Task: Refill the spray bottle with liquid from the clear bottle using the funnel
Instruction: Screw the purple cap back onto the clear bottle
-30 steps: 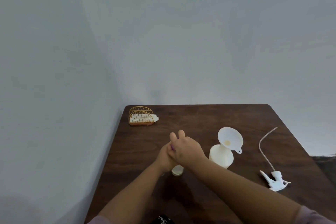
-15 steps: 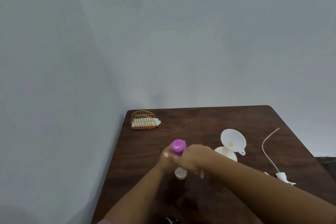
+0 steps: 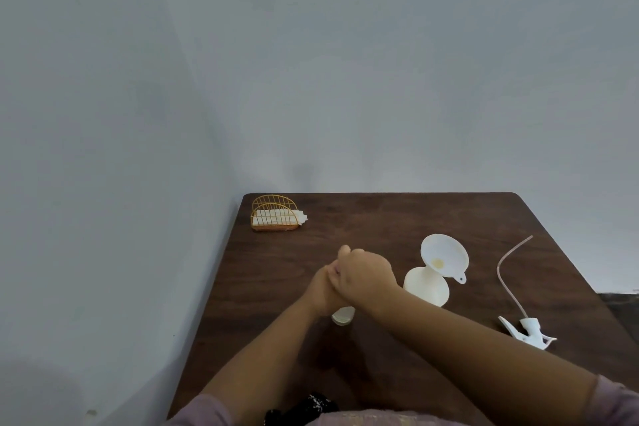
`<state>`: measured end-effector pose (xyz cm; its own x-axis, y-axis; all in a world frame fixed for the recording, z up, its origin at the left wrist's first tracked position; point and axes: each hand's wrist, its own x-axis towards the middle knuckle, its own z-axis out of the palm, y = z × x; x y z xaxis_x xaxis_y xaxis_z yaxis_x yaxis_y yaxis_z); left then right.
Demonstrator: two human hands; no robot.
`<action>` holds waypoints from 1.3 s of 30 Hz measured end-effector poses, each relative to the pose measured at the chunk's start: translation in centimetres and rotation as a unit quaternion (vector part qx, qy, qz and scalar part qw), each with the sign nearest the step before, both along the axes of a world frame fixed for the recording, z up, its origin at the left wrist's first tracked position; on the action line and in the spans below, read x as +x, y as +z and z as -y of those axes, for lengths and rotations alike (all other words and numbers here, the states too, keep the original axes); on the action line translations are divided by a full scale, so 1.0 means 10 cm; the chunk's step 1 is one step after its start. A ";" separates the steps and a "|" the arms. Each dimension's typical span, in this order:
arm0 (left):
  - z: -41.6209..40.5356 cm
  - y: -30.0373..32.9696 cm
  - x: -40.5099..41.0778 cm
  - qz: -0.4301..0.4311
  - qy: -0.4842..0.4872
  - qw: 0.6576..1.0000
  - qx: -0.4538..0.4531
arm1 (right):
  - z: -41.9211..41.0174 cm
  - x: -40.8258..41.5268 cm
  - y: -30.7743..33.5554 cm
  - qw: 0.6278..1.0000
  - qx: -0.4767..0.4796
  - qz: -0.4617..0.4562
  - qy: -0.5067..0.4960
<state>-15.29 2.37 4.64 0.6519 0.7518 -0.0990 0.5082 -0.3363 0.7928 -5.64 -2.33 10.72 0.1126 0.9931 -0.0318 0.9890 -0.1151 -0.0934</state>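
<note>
Both hands: right hand [image 3: 364, 273] over left hand [image 3: 323, 292], clasping clear bottle [image 3: 343, 315].

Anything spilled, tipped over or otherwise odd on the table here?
No spill shows. The white plastic funnel sits tilted in the white spray bottle. The bottle's white trigger head with its pink dip tube lies detached on the dark wooden table, as refilling requires.

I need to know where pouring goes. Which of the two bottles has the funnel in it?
The white spray bottle, right of the hands: the white funnel sits in its neck. The clear bottle is clasped by both hands, only its base showing.
</note>
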 end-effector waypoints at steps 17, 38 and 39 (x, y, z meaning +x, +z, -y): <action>0.04 -0.02 -0.04 0.001 0.019 1.000 -0.018 | -0.07 -0.02 -0.02 0.998 -0.008 0.019 0.063; -0.04 -0.03 -0.09 -0.011 0.034 0.999 -0.017 | -0.15 0.04 0.06 0.993 -0.021 0.085 0.082; -0.03 -0.04 -0.07 -0.020 0.035 0.999 -0.003 | -0.14 0.00 0.04 0.996 -0.018 0.073 0.050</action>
<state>-15.99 2.65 4.23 0.5940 0.7943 -0.1278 0.5613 -0.2954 0.7731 -5.62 -0.97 11.14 0.0193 0.9981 -0.0586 0.9983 -0.0160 0.0552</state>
